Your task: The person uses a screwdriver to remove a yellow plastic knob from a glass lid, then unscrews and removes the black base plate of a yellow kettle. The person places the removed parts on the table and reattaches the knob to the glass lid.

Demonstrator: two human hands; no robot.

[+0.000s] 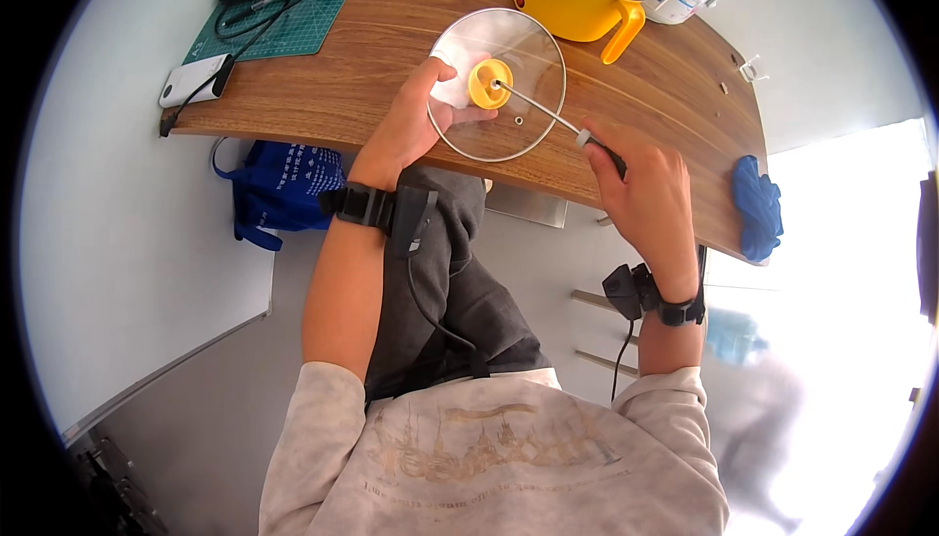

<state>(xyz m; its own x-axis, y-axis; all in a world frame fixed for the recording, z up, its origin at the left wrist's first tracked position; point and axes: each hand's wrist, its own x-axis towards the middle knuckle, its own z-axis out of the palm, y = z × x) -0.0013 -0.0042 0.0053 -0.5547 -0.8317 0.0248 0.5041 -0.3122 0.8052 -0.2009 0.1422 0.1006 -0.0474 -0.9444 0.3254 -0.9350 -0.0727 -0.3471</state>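
- Head view: your left hand (416,111) holds the glass lid (533,52) by its left side, thumb at the near face and fingers showing through the glass behind it; your right hand (646,184) is closed around the handle of the screwdriver (539,109).
- The yellow knob (478,86) lies just beyond your left fingertips, at the middle of the lid; the screwdriver shaft slants leftward from your right hand into its hollow.
- For good working, the shaft is best brought square to the knob; as seen, it appears to lean toward your right hand, and a leaning tip is likely to slip out.
- Press lightly along the shaft while turning, since the glass probably tolerates little force; let your left fingers back the knob from behind and stop it spinning.
- Resting the lid's far rim on the table (665,96), ahead of your hands, would probably steady it.
- Hidden: what the tip engages inside the knob, and your left fingertips in part; whether the lid touches the table edge cannot be told.
- Hard to make out: the pale patch (450,81) beside your left thumb, perhaps glare, perhaps a cloth; also, which face of the glass bears the knob.
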